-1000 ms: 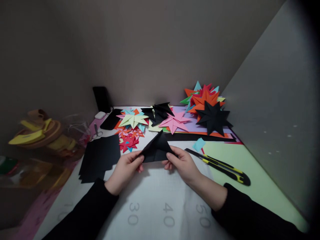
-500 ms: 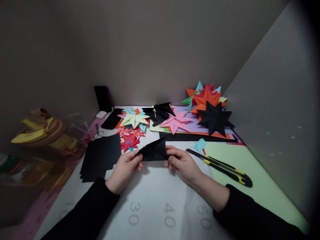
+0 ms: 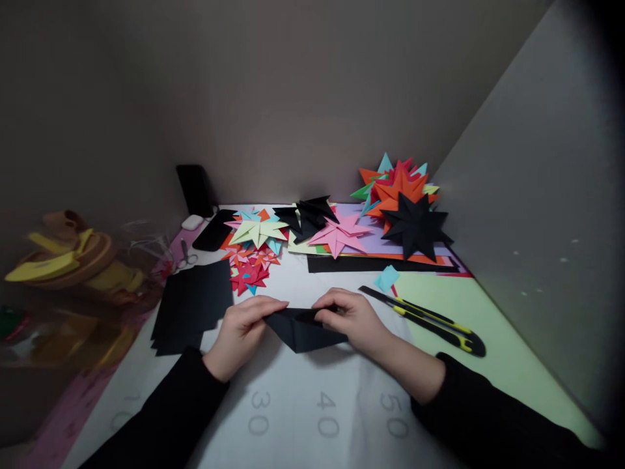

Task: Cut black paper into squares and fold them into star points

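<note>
A folded black paper [image 3: 305, 333] is held between both hands above the white mat, its pointed lower edge turned toward me. My left hand [image 3: 244, 332] pinches its left end, fingers on top and the thumb partly hidden. At the right, my right hand [image 3: 354, 319] grips the paper's upper edge between thumb and fingers. A stack of black sheets [image 3: 193, 303] lies left of my left hand. The yellow-and-black cutter [image 3: 434, 322] rests to the right of my right hand, near a small light-blue paper [image 3: 387, 278].
Folded paper stars stand at the back: a black star [image 3: 417, 225], a pink star [image 3: 339, 233] and a pale green star [image 3: 258, 231]. Phones [image 3: 215, 230], scissors [image 3: 186, 254] and a white case [image 3: 192, 222] sit back left. A wooden container [image 3: 73, 260] is further left.
The black paper has been tilted and turned, so its point now faces down toward me instead of up. Both hands have shifted around its edges, and the view has moved slightly.
</note>
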Demonstrator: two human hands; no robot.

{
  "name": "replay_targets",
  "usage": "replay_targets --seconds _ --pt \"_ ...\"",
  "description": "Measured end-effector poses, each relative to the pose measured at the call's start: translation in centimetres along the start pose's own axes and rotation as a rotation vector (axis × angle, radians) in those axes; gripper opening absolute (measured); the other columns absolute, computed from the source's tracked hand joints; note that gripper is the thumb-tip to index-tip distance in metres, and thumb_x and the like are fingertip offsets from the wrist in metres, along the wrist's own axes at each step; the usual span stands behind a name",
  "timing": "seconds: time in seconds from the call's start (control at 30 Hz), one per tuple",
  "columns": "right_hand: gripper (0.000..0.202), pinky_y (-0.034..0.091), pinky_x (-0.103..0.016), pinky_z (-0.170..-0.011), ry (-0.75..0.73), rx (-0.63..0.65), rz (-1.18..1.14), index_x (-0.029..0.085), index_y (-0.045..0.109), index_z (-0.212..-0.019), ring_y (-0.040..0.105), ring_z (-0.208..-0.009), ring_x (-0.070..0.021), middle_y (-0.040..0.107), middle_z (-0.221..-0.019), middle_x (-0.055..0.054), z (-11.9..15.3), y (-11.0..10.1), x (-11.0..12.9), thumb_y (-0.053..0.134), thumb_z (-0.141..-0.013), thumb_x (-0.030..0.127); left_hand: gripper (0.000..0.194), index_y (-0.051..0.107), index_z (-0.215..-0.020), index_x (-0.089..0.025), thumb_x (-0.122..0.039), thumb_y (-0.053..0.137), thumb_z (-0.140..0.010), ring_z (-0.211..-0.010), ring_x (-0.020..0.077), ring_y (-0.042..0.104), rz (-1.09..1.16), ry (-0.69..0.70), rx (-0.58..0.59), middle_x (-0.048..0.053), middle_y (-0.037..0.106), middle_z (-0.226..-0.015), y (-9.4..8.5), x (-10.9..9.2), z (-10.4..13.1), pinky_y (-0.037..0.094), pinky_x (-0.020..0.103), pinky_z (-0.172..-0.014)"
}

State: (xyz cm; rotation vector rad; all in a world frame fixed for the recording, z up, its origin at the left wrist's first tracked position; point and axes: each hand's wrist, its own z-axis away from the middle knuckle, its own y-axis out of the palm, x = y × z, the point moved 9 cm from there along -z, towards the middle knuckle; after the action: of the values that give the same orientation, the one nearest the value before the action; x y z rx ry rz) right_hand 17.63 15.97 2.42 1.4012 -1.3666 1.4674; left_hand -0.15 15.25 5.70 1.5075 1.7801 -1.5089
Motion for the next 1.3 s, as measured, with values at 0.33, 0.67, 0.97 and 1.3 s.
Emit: replay_targets --seconds 0.33,0.67,0.97,1.3 --pt "0.012 0.047 -0.029 -0.07 -0.412 0.155 0.315 0.021 0.068 -0.084 0.06 -0.07 -0.0156 0.066 -0.073 -0.003 1.1 1.8 3.1 0.057 -0.086 0.026 0.05 0.069 -0.107 -0.022 0.002 0.04 -0.074 -0.091 0.015 0.066 -0.106 0.17 0.133 0.005 0.072 -0.1 1.8 -1.7 0.7 0.052 0.026 -0.081" --pt "0.018 0.046 -0.028 -0.064 -0.495 0.081 0.404 0.019 0.064 -0.084 0.057 -0.066 -0.0155 0.061 -0.069 -0.004 1.6 1.2 4.5 0.047 -0.088 0.018 0.034 0.063 -0.117 -0.024 -0.024 0.056 -0.084 -0.1 0.0213 0.063 0.132 -0.002 0.238 0.008 0.068 -0.111 2.1 -1.2 0.3 0.05 0.032 -0.085" --pt "0.017 0.05 -0.028 -0.067 -0.585 0.028 0.35 0.019 0.06 -0.09 0.059 -0.071 -0.0149 0.062 -0.074 -0.004 2.3 1.3 5.9 0.045 -0.086 0.012 0.024 0.068 -0.105 -0.019 -0.022 0.057 -0.084 -0.09 0.0182 0.066 0.097 0.023 0.217 0.008 0.071 -0.099 2.8 -2.0 0.3 0.051 0.028 -0.079" --pt "0.017 0.05 -0.025 -0.067 -0.622 0.053 0.319 0.018 0.059 -0.096 0.059 -0.073 -0.0137 0.063 -0.077 -0.005 2.7 1.7 6.4 0.046 -0.088 0.011 0.019 0.07 -0.097 -0.017 -0.018 0.055 -0.085 -0.081 0.0141 0.066 0.085 -0.046 0.192 0.005 0.072 -0.091 3.2 -2.4 0.4 0.051 0.023 -0.072"
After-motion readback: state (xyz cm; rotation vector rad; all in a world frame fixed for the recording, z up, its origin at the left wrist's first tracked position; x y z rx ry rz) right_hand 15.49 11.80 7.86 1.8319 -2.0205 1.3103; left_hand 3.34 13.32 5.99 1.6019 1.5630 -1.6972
